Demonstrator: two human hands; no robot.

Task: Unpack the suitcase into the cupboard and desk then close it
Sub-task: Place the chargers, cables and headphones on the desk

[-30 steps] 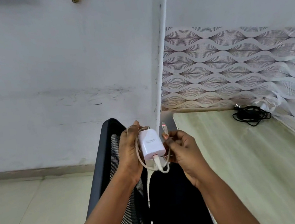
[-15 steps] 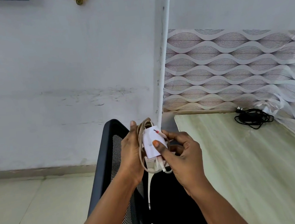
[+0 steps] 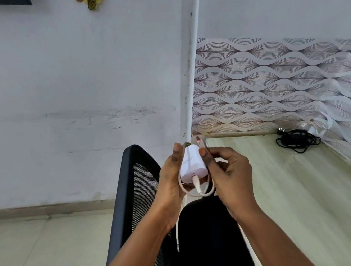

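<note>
Nearest the camera, both forearms reach forward over a black mesh chair (image 3: 138,202). The left hand (image 3: 171,183) cradles a white charger (image 3: 192,166) from behind, fingers curled round its far side and thumb up along its left edge. The charger stands roughly upright, its long axis pointing away from the person, with its pale cable (image 3: 199,192) plugged into the near end and looped below. The right hand (image 3: 229,174) closes in from the right, thumb pressed on the charger's right face and fingers curled, apparently pinching the cable's free end (image 3: 199,143), which pokes up just beyond the thumb; the exact grip there is hard to make out. The charger is held in the air just left of the table (image 3: 309,205), whose near corner lies directly beyond the right hand, so that hand seems the nearer one for setting it down. Farther back on the table, against the patterned wall, lies a black cable bundle (image 3: 298,141).
</note>
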